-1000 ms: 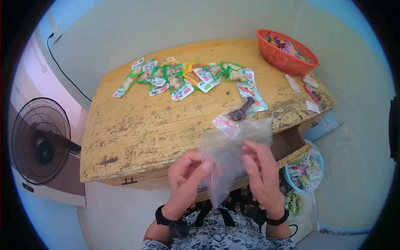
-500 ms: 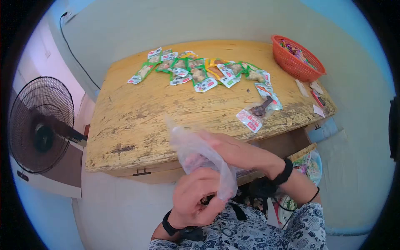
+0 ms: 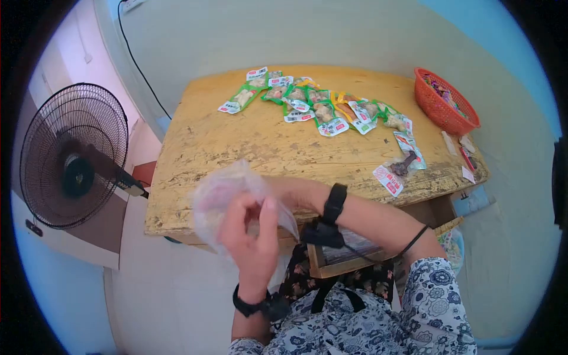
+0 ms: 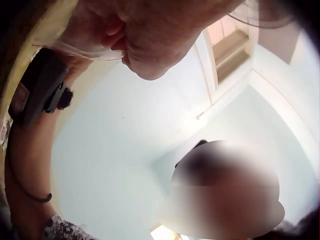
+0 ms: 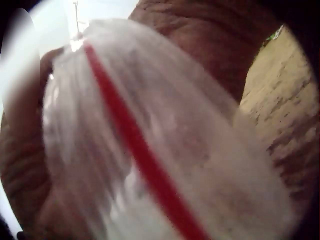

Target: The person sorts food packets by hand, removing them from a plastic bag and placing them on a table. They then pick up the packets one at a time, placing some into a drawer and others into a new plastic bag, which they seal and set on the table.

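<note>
A clear plastic bag [image 3: 207, 207] with a red stripe hangs in front of the table's near edge. My left hand [image 3: 251, 231] holds its near side, thumb and fingers bent at the edge. From the right, my right arm crosses over the drawer, and my right hand [image 3: 284, 192] is at the bag's far side. Its fingers are hidden behind the plastic and the left hand; I cannot tell whether they grip it. In the right wrist view the bag's red stripe [image 5: 135, 142] runs across the plastic, close to the camera. Part of the left hand [image 4: 150, 40] tops the left wrist view.
Green and yellow snack packets [image 3: 325, 109] lie across the back of the worn yellow table [image 3: 236, 142]. A vacuum-packed dark drumstick [image 3: 404, 164] rests near the right front, above an open drawer [image 3: 319, 271]. A red basket [image 3: 441, 109] stands back right; a fan [image 3: 77, 154] is at left.
The bag and both hands have moved left. My right arm has swung across from the right side, and the bag's plastic has spread wider. The head view has turned, shifting the table rightward.
</note>
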The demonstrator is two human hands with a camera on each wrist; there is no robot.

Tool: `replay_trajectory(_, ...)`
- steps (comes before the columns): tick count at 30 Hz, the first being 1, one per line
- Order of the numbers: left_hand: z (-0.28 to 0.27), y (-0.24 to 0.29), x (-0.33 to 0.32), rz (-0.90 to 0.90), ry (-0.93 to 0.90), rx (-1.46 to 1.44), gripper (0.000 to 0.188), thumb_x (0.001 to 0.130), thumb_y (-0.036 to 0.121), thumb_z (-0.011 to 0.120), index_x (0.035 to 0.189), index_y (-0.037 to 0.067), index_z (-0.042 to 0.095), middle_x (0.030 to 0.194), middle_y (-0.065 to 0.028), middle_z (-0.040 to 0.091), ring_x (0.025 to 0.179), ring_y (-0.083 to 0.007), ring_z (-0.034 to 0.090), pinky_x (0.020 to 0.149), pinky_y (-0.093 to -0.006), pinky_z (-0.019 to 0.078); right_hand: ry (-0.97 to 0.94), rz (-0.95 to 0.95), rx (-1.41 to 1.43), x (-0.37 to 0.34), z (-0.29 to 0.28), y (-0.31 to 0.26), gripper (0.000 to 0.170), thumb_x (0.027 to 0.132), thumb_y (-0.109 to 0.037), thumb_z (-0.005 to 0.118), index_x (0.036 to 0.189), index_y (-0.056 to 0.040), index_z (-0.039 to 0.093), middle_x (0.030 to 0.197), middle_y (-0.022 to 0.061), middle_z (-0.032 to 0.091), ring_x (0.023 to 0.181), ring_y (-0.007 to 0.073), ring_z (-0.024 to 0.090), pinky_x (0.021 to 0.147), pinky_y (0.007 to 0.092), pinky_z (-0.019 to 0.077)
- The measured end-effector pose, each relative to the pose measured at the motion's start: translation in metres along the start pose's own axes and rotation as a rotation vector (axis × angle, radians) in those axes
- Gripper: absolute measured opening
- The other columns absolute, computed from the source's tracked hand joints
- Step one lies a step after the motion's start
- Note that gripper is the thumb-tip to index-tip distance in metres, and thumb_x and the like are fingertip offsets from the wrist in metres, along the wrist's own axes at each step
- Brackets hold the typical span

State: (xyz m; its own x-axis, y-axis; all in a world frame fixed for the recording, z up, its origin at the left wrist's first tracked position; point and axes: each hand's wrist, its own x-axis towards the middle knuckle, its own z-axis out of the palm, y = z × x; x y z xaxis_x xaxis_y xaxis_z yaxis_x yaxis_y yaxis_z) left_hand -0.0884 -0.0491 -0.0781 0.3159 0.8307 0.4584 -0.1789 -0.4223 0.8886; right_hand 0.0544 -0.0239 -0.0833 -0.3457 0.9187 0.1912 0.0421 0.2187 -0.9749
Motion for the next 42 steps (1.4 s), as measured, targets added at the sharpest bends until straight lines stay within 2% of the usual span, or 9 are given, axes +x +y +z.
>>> replay_trajectory(1,0.004,-0.011,0.007,-0.083,0.019,-0.104,0.008,0.092,0.007,0.069,0.091,0.003,0.062,0.080,0.0014,0.061,0.072,-0.0061,0.053,0.069,-0.0231,0.0414,0.040,0.172,0.102,-0.001,-0.011,-0.001,0.029,0.100,-0.022,0.056,0.122,-0.0059,0.065,0.116,0.0006,0.066,0.094,0.0121,0.060,0.081,0.0321,0.0528)
replay_trajectory(3,0.013,-0.040,0.023,-0.199,-0.032,-0.310,0.009,0.094,0.008,0.069,0.092,0.003,0.062,0.081,0.0041,0.060,0.074,-0.0036,0.052,0.068,-0.0206,0.0408,0.208,0.121,0.057,0.003,-0.037,0.027,0.022,0.092,-0.019,0.064,0.107,-0.0039,0.070,0.099,0.0049,0.073,0.080,0.0167,0.065,0.071,0.0380,0.0542)
replay_trajectory(6,0.028,-0.062,0.031,-0.238,-0.113,-0.405,0.008,0.096,0.009,0.067,0.093,0.003,0.064,0.084,0.0033,0.063,0.079,-0.0046,0.056,0.073,-0.0216,0.0440,0.352,0.100,-0.602,-0.004,-0.075,0.030,0.019,0.087,-0.020,0.068,0.093,-0.0025,0.071,0.087,0.0130,0.073,0.075,0.0198,0.067,0.068,0.0372,0.0525)
replay_trajectory(15,0.056,-0.068,0.042,-0.227,-0.356,-0.250,0.007,0.096,0.009,0.067,0.094,0.002,0.067,0.084,0.0032,0.065,0.078,-0.0038,0.056,0.072,-0.0213,0.0451,0.698,0.270,-0.882,-0.113,-0.152,-0.024,0.015,0.091,-0.011,0.067,0.099,0.0006,0.070,0.080,0.0077,0.069,0.075,0.0128,0.068,0.067,0.0296,0.0534)
replay_trajectory(20,0.065,-0.076,0.041,-0.268,-0.459,-0.309,0.004,0.094,0.005,0.066,0.095,0.001,0.068,0.088,0.0008,0.066,0.081,-0.0053,0.059,0.074,-0.0229,0.0483,0.899,0.293,-1.212,-0.162,-0.227,-0.028,0.017,0.090,-0.011,0.069,0.103,0.0010,0.070,0.090,0.0118,0.072,0.081,0.0199,0.070,0.075,0.0328,0.0560)
replay_trajectory(21,0.066,-0.073,0.041,-0.257,-0.450,-0.303,0.004,0.094,0.004,0.066,0.096,0.001,0.068,0.089,0.0004,0.066,0.082,-0.0056,0.060,0.075,-0.0232,0.0489,0.907,0.422,-1.221,-0.161,-0.229,-0.036,0.030,0.090,-0.022,0.071,0.111,-0.0010,0.069,0.098,0.0148,0.072,0.092,0.0271,0.070,0.083,0.0389,0.0554)
replay_trajectory(27,0.063,-0.079,0.036,-0.244,-0.469,-0.277,0.005,0.094,0.002,0.066,0.099,0.002,0.066,0.094,0.0005,0.065,0.085,-0.0061,0.060,0.078,-0.0232,0.0489,0.698,0.724,-1.456,-0.157,-0.227,-0.038,0.058,0.086,-0.049,0.072,0.125,-0.0068,0.066,0.108,0.0178,0.071,0.109,0.0345,0.064,0.094,0.0460,0.0502)
replay_trajectory(36,0.062,-0.073,0.032,-0.232,-0.529,-0.192,0.003,0.094,0.005,0.067,0.095,0.003,0.065,0.091,0.0021,0.065,0.085,-0.0056,0.058,0.078,-0.0233,0.0472,0.493,0.536,-1.714,-0.185,-0.247,-0.020,0.023,0.083,-0.025,0.070,0.095,-0.0063,0.068,0.092,0.0182,0.071,0.091,0.0366,0.069,0.079,0.0490,0.0539)
replay_trajectory(42,0.061,-0.064,0.036,-0.268,-0.509,-0.225,0.004,0.094,0.006,0.068,0.093,0.004,0.064,0.091,0.0027,0.065,0.086,-0.0055,0.058,0.079,-0.0237,0.0467,0.816,0.520,-1.706,-0.197,-0.226,-0.052,0.017,0.086,-0.017,0.062,0.100,-0.0070,0.064,0.078,0.0174,0.068,0.081,0.0372,0.069,0.071,0.0502,0.0537)
